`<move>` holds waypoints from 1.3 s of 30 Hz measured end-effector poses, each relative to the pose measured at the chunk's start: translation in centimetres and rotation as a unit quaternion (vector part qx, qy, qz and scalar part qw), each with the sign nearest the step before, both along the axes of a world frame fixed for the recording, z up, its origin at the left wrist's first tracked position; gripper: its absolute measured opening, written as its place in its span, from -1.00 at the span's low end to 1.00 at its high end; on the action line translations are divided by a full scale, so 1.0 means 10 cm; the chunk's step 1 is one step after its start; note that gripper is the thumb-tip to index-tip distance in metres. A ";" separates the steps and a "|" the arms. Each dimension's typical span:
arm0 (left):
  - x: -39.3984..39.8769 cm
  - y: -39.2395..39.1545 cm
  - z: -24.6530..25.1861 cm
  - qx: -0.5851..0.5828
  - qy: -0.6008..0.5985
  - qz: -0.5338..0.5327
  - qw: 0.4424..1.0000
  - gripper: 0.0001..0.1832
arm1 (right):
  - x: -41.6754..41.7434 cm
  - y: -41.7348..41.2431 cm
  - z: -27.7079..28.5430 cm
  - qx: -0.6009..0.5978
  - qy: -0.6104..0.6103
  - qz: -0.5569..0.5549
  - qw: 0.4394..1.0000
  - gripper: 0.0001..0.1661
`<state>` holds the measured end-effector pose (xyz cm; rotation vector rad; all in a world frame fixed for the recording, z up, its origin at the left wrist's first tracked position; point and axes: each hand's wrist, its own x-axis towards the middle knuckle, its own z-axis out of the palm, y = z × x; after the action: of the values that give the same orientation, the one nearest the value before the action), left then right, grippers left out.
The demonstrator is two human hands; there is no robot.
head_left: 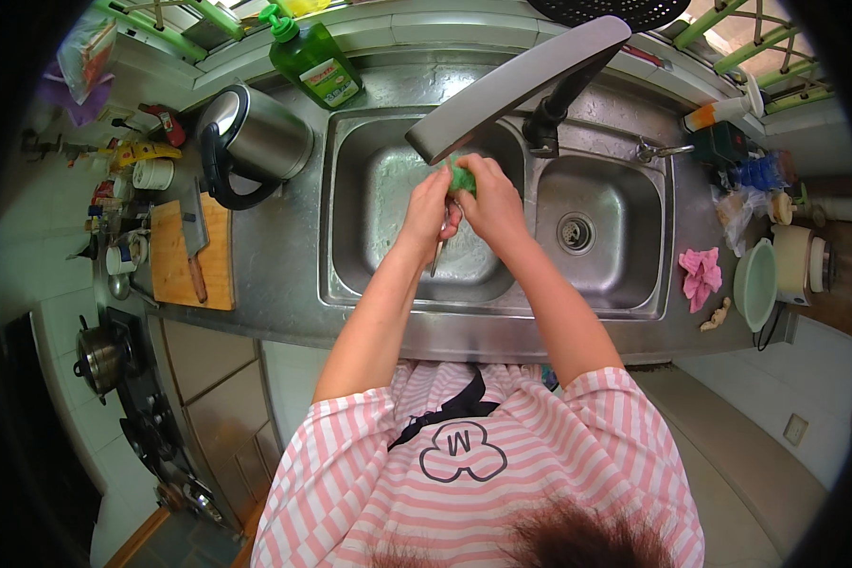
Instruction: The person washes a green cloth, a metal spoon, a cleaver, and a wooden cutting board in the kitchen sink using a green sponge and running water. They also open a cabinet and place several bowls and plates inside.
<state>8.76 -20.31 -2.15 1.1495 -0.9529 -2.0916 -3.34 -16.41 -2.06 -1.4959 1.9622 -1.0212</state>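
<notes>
Over the larger left basin (369,234) of a stainless steel double sink, my two hands meet below the broad grey tap head (525,85). My left hand (426,206) grips a thin metal utensil (437,259), whose narrow end sticks out below the palm toward me. The rest of the utensil is hidden by the fingers, so its kind cannot be told. My right hand (495,202) presses a green scrubbing pad (461,179) against the fingers of my left hand. Wet streaks and droplets show on the basin floor.
Left of the sink stand an electric kettle (273,135), a green pump bottle (319,67), and a wooden cutting board (167,252) with a cleaver (195,231). The smaller basin (610,277) is at right, beyond it a pink cloth (700,277), a ginger root (716,316) and a pale green bowl (756,284).
</notes>
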 end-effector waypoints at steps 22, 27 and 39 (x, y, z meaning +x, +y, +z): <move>-0.35 -0.14 -0.02 0.000 -0.004 0.210 0.978 -0.94 | 0.09 0.28 -0.14 -0.046 -0.329 -0.041 0.942 -0.70; -0.47 -0.24 0.12 0.073 0.047 0.149 0.985 -0.80 | -0.23 0.26 -0.03 -0.074 -0.520 -0.226 0.820 -0.67; 0.50 0.21 -0.45 0.266 0.098 0.253 0.925 -0.86 | -0.75 0.03 -0.23 -0.071 -0.763 -0.113 0.632 -0.50</move>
<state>13.73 -18.24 -6.66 1.2402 0.0387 -2.0115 -10.83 -16.09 -4.34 0.0077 0.7114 -1.6790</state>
